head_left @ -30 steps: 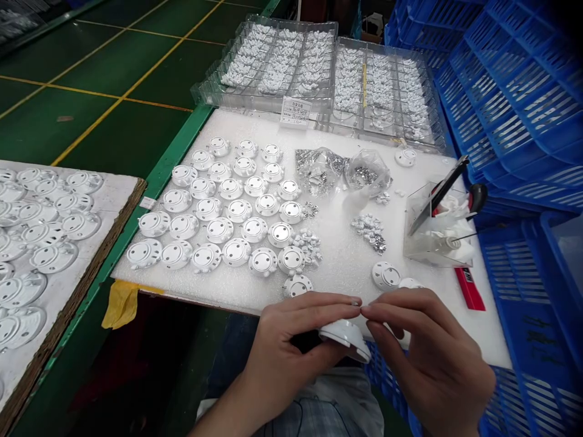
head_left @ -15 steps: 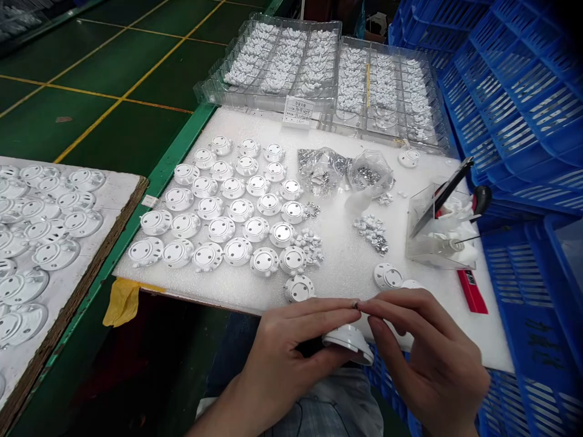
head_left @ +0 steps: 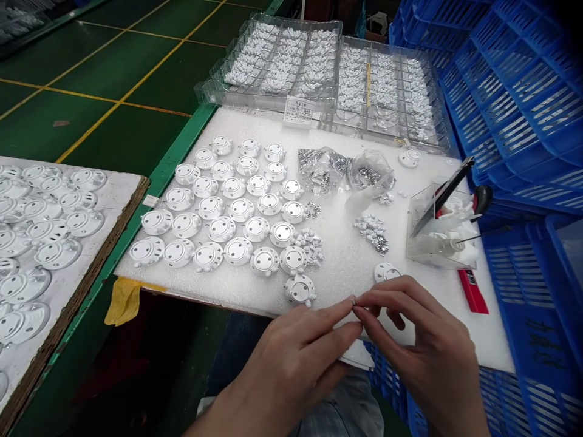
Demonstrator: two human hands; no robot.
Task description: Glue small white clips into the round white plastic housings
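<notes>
My left hand [head_left: 291, 355] is closed around a white round plastic part [head_left: 359, 355]. Most of that part is hidden under the fingers, with only its lower right edge showing. My right hand [head_left: 426, 340] pinches a tiny metal piece [head_left: 354, 301] between thumb and forefinger, and my left fingertip touches this piece too. Just beyond the hands lie a white disc part [head_left: 299, 289] with small side knobs and another disc [head_left: 386, 272], partly covered by my right hand. Several similar discs [head_left: 238, 250] stand in rows on the white foam sheet [head_left: 337, 267].
Small white caps [head_left: 310, 246] and metal bits [head_left: 377, 241] lie in loose heaps. Behind them are plastic bags [head_left: 371, 172] of hardware. A clear box [head_left: 432, 249] holds tools, beside a red object [head_left: 473, 292]. Clear trays [head_left: 273, 100] and blue crates [head_left: 514, 79] border the table.
My left hand has turned over the white part, hiding more of it. The right fingers have shifted slightly up and left, and the metal piece now shows more plainly.
</notes>
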